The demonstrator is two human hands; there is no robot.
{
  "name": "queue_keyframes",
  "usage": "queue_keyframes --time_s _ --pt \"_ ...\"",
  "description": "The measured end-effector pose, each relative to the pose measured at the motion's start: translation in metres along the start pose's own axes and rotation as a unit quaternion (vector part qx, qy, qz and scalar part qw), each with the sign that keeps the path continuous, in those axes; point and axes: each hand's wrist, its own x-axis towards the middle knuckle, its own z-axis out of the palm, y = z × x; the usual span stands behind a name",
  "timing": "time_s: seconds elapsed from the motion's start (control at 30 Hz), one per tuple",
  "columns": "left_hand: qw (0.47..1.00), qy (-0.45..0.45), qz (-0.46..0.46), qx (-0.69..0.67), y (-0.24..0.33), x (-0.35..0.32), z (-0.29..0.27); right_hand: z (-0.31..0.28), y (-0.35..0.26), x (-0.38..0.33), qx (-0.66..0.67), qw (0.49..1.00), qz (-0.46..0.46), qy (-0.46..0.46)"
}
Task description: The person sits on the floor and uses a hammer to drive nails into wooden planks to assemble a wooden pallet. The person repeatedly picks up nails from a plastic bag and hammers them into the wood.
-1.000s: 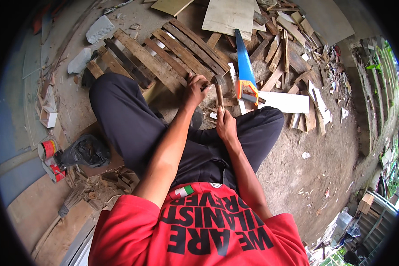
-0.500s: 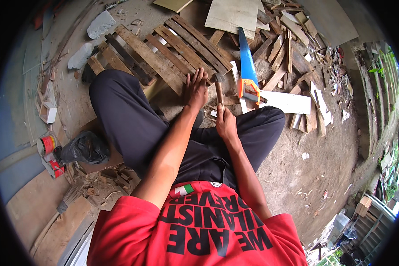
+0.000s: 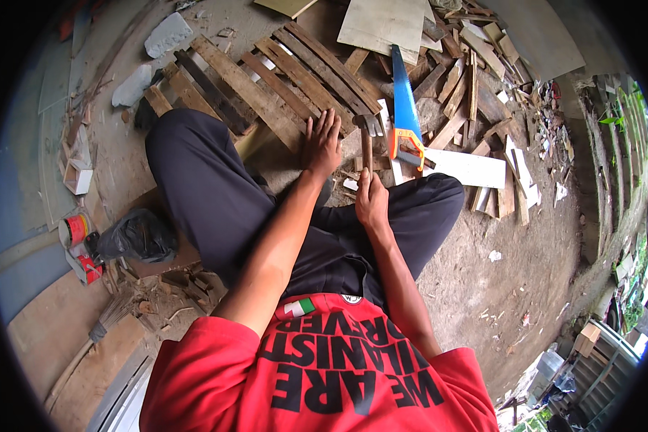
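A slatted wooden pallet (image 3: 266, 79) of weathered boards lies on the ground ahead of my crossed legs. My left hand (image 3: 321, 142) rests flat on its near right end, fingers stretched forward over the wood. My right hand (image 3: 371, 196) is wrapped round the wooden handle of a hammer (image 3: 368, 150). The hammer's metal head is beside the pallet's right corner; whether it touches the wood I cannot tell. Just right of the hammer lies a hand saw (image 3: 405, 108) with a blue blade and an orange and grey handle.
Loose wood scraps (image 3: 475, 86) are heaped at the far right, with a white board (image 3: 468, 167) in front. A pale panel (image 3: 381, 25) lies beyond the saw. On my left are a black plastic bag (image 3: 138, 236), red cans (image 3: 75, 230) and a broom (image 3: 108, 320).
The hammer has swung slightly to the right, away from the pallet's corner, and its head is turned differently. My left hand stays on the pallet.
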Motion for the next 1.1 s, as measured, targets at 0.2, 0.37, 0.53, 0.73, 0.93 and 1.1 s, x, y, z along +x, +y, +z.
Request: queue_keyframes --time_s 0.2,0.37,0.53,0.73,0.93,1.1 --pt "1.0 -0.01 -0.009 0.008 -0.001 -0.004 0.002 0.001 0.004 -0.001 -0.011 1.0 0.014 -0.011" --pt "1.0 -0.019 -0.005 -0.003 0.001 -0.004 -0.001 0.005 0.011 0.002 -0.05 0.998 0.005 -0.028" --pt "1.0 0.002 -0.007 -0.027 -0.002 -0.005 0.002 0.002 0.001 -0.004 0.005 1.0 0.014 -0.008" --pt "0.999 0.015 -0.002 -0.034 0.0 0.0 0.0 0.004 0.01 0.001 -0.032 0.999 0.0 -0.01" --pt "0.998 0.037 0.0 -0.057 0.003 -0.003 0.0 0.012 0.031 0.004 -0.081 0.996 -0.04 0.004" --pt "0.999 0.019 -0.009 -0.038 -0.001 -0.003 0.0 0.004 0.007 -0.004 0.017 0.997 -0.059 0.039"
